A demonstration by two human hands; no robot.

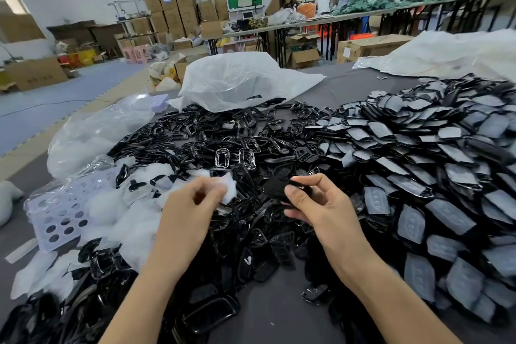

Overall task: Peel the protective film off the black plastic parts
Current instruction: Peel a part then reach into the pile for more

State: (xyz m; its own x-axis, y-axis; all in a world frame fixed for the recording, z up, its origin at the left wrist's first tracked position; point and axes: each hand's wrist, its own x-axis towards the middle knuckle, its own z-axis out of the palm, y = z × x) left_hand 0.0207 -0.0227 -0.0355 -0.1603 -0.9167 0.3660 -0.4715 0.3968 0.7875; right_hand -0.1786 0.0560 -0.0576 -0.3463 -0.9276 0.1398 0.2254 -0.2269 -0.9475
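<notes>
The right hand (321, 204) pinches a black plastic part (276, 188) between thumb and curled fingers, holding it just above the middle of the heap. The left hand (192, 204), a little to its left, has thumb and fingertips closed on a scrap of white film (227, 187) - the film is clear of the part, with a gap between the two.

To the right lies a broad pile of covered parts (432, 162), each with a pale grey film on its face, overlapping like scales. Far and centre lies a tangle of bare black frames (209, 134), glossy and jumbled. More black pieces lie near the wrists on the grey table (279, 313).

On the left, crumpled white films (117, 209) are heaped over and beside a lilac perforated tray (60, 215). A clear bag (92, 131) sits behind them - farther off, a white plastic bag (240, 84) lies open at the far edge of the frames.
</notes>
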